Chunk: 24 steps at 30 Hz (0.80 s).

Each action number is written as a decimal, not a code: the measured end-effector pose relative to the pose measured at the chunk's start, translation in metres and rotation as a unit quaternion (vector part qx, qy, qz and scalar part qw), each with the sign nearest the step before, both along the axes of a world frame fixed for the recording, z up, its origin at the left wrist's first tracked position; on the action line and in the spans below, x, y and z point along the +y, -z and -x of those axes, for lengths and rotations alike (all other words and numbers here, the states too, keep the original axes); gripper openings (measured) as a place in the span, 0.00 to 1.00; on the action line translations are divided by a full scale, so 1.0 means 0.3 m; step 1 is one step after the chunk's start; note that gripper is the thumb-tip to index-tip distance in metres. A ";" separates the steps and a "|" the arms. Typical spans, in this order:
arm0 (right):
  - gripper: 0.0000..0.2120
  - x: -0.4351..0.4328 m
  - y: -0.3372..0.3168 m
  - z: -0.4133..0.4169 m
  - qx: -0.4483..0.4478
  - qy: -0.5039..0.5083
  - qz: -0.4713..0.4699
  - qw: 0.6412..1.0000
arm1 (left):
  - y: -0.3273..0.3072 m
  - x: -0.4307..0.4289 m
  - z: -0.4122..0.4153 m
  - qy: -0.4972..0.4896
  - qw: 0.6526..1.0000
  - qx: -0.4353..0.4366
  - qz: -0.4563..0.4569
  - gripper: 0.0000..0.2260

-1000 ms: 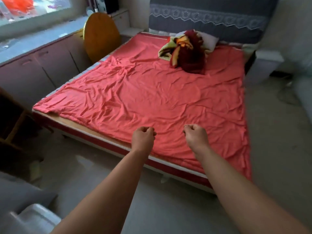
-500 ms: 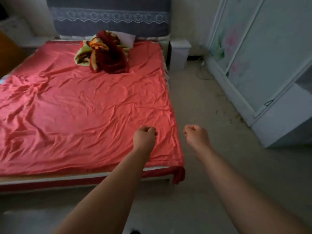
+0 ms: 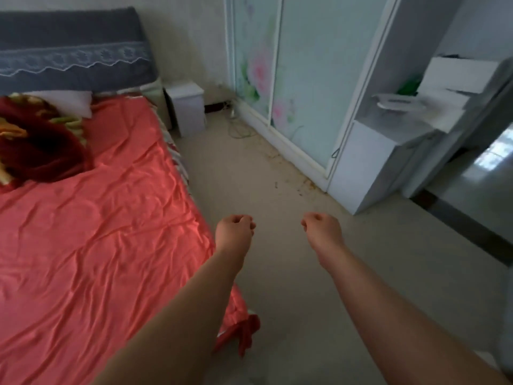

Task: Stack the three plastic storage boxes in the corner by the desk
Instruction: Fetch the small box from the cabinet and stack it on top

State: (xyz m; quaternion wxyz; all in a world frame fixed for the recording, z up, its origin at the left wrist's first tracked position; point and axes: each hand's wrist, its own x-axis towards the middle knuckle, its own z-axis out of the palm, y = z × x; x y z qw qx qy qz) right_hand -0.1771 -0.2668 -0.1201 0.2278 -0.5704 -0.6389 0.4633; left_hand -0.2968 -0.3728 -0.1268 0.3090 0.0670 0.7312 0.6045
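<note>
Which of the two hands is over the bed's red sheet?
The left hand; it overlaps the red sheet's edge, while the right hand is over bare floor.

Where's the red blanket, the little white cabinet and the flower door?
red blanket (image 3: pixel 41 154): head view, dark folded middle.
little white cabinet (image 3: pixel 188 112): head view, front face.
flower door (image 3: pixel 256 70): head view, pink flower.

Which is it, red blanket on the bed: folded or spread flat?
Neither: the red blanket sits bunched in a crumpled heap by the pillow; the coral sheet lies spread.
</note>
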 end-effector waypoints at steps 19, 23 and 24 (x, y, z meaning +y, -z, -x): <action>0.10 0.733 -0.068 -0.222 0.079 0.190 0.004 0.979 | -0.066 0.925 -0.122 0.185 0.983 0.009 0.015 0.07; 0.12 0.952 -0.092 -0.302 0.083 0.205 -0.008 0.975 | -0.094 1.157 -0.198 0.196 0.981 0.015 0.003 0.08; 0.14 1.033 -0.104 -0.339 0.078 0.205 -0.012 0.976 | -0.109 1.240 -0.230 0.198 0.980 0.011 -0.001 0.08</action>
